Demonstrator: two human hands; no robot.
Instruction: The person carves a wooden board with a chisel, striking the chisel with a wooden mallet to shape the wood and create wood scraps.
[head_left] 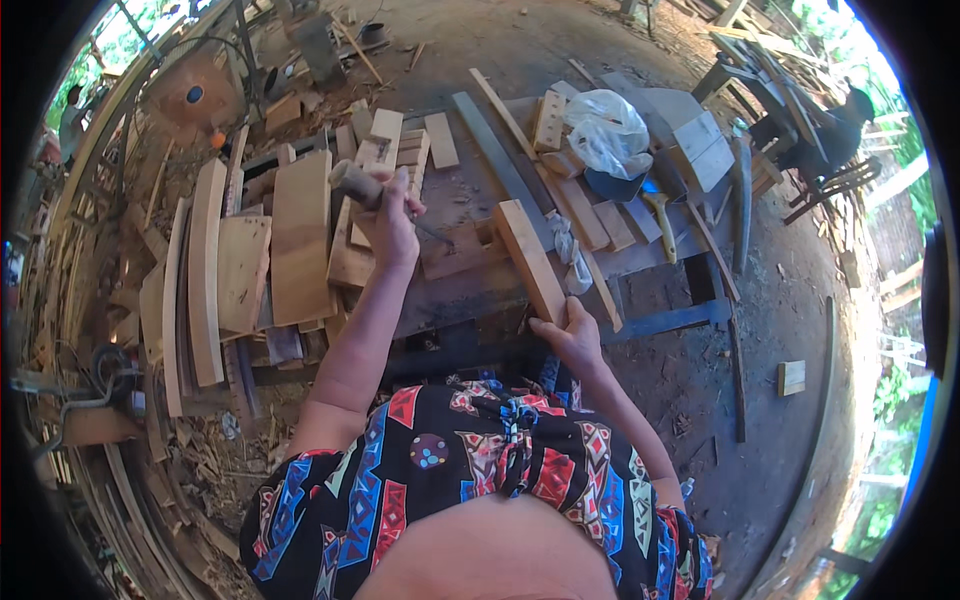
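My left hand (397, 225) is closed round a chisel with a thick round wooden handle (355, 184). Its thin dark blade points right and down toward a flat brown board (465, 252) with a squared hole near one end. I cannot tell whether the tip touches that board. In my right hand (572, 335) is the near end of a pale squared wooden block (528, 262), fingers wrapped about it. The block slants away from me, its far end beside the hole.
Planks and boards (302, 235) are stacked on the workbench's left. A clear plastic bag (607, 130), a paintbrush (660, 215) and wood strips lie on its right. A fan (195, 95) stands far left; another person (855, 115) is far right. Offcuts litter the ground.
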